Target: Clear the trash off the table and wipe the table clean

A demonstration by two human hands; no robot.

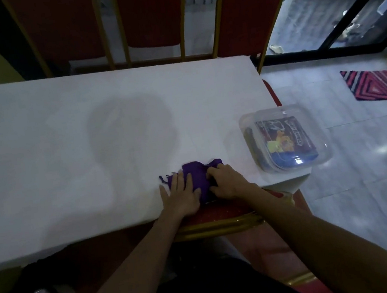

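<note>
Table point(43, 151): white top, running left of and beyond my hands.
Left hand point(181, 193): flat, fingers straight, pressing the cloth's left part.
Purple cloth point(197, 170): bunched under both hands, at the near table edge.
Right hand point(225, 181): just beside the left, fingers curled into the cloth (a grip, as far as I see).
Clear container point(322, 155): right of my right hand, on the table corner; printed wrapper point(283, 136) inside.
</note>
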